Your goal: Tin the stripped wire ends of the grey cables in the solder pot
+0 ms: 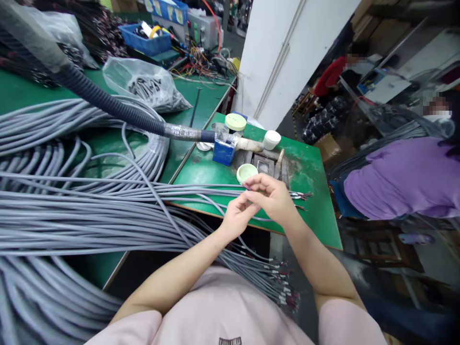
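My left hand [237, 218] and my right hand [273, 197] meet over the front of the green bench board. Fingers of both are pinched together at the tips. A tiny dark bit shows at the right fingertips, too small to name. Grey cables [201, 190] run beneath my hands, and their stripped wire ends [304, 195] stick out to the right. Just beyond my fingers stands an open tub [247, 171] with pale green inside. Behind it, a soldering pot [265, 166] sits in a sooty frame, with a stick-like tool [279, 163] leaning there.
A ribbed extraction hose [143, 120] crosses from upper left to a blue box [223, 152]. White [272, 139] and yellow-lidded [235, 123] tubs stand behind. Grey cable bundles [72, 220] cover the left; more cable ends [283, 287] hang low. A person in purple [398, 177] works at right.
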Demonstrator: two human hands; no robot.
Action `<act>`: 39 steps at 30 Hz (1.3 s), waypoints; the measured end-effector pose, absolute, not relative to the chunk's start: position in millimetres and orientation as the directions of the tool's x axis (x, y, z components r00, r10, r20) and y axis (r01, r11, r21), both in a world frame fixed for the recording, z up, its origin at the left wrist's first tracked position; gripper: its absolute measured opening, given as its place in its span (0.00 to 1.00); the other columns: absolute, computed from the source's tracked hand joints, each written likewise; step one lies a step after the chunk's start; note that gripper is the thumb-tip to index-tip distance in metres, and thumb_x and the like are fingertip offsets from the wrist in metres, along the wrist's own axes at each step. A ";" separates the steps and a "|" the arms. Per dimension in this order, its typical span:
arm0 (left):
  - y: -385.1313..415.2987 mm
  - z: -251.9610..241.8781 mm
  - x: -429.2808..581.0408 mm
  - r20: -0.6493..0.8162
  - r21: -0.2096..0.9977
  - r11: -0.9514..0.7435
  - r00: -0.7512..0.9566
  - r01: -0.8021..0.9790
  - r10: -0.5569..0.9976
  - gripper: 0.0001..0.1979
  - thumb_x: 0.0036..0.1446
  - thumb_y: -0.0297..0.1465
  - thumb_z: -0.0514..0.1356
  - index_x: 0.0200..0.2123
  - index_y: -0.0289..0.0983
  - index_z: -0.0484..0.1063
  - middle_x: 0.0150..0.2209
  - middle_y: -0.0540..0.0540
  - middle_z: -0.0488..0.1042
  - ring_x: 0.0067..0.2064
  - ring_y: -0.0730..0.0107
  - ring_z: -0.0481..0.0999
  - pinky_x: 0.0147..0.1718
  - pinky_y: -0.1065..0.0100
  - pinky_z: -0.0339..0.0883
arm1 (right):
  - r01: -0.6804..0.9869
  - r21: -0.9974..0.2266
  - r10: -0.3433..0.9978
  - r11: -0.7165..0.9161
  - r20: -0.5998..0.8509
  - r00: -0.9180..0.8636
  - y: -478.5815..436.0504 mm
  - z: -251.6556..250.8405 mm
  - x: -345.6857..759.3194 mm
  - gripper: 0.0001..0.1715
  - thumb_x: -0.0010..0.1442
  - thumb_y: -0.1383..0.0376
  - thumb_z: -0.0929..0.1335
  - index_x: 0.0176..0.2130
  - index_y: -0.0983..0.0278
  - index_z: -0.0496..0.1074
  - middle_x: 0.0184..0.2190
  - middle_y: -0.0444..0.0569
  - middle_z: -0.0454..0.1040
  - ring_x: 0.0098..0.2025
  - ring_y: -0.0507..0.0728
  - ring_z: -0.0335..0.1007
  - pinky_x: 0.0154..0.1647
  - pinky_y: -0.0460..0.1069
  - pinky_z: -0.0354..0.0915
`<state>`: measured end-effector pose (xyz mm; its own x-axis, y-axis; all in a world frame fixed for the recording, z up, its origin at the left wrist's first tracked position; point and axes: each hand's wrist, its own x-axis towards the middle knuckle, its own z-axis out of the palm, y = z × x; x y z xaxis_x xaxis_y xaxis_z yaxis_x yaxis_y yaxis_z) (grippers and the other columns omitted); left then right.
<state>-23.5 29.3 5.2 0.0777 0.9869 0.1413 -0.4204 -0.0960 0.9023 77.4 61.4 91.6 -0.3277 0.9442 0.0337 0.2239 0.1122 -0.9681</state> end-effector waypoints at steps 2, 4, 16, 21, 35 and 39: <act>23.6 12.6 -16.9 0.065 0.848 0.032 0.163 -0.529 0.984 0.21 0.50 0.48 0.64 0.32 0.33 0.77 0.31 0.45 0.77 0.35 0.66 0.74 0.40 0.65 0.67 | 0.298 -0.944 0.936 0.143 0.032 -0.350 50.1 99.3 77.5 0.09 0.50 0.67 0.70 0.36 0.63 0.72 0.29 0.44 0.75 0.32 0.53 0.72 0.36 0.48 0.67; 17.4 16.0 -16.0 0.032 0.818 0.112 0.240 -0.564 0.970 0.24 0.48 0.50 0.64 0.28 0.32 0.76 0.27 0.45 0.76 0.32 0.67 0.73 0.37 0.66 0.67 | 0.361 -0.915 0.929 0.179 0.037 -0.368 41.2 106.6 82.1 0.10 0.51 0.67 0.70 0.38 0.62 0.73 0.32 0.45 0.76 0.36 0.54 0.73 0.39 0.49 0.67; -10.0 29.0 -19.8 -0.094 0.832 0.284 0.384 -0.476 0.919 0.19 0.44 0.44 0.68 0.19 0.33 0.74 0.21 0.47 0.75 0.26 0.73 0.70 0.33 0.69 0.65 | 0.411 -0.903 0.965 0.124 0.013 -0.263 17.4 84.9 111.9 0.12 0.53 0.61 0.70 0.22 0.64 0.71 0.23 0.44 0.70 0.27 0.52 0.66 0.29 0.46 0.63; -15.7 21.9 -17.5 -0.123 0.820 0.320 0.400 -0.475 0.908 0.20 0.43 0.45 0.68 0.18 0.33 0.73 0.22 0.46 0.75 0.26 0.73 0.70 0.32 0.69 0.65 | 0.261 -0.963 0.963 -0.071 -0.135 -0.233 8.8 71.9 115.4 0.16 0.54 0.56 0.70 0.23 0.65 0.71 0.24 0.43 0.69 0.17 0.48 0.61 0.14 0.44 0.57; -20.9 12.3 -19.2 -0.154 0.824 0.332 0.382 -0.460 0.911 0.20 0.43 0.46 0.68 0.20 0.33 0.75 0.23 0.45 0.76 0.26 0.73 0.70 0.29 0.71 0.63 | 0.303 -0.950 0.967 0.077 -0.004 -0.257 4.3 69.5 116.1 0.18 0.57 0.56 0.68 0.22 0.64 0.71 0.23 0.44 0.68 0.28 0.51 0.65 0.29 0.46 0.62; -22.4 10.4 -19.1 -0.160 0.820 0.335 0.377 -0.464 0.912 0.19 0.43 0.45 0.68 0.20 0.33 0.75 0.23 0.45 0.77 0.26 0.74 0.70 0.29 0.71 0.63 | 0.290 -0.954 0.964 0.075 -0.005 -0.264 2.9 71.1 115.1 0.18 0.58 0.57 0.67 0.21 0.64 0.70 0.23 0.44 0.67 0.27 0.51 0.64 0.27 0.46 0.60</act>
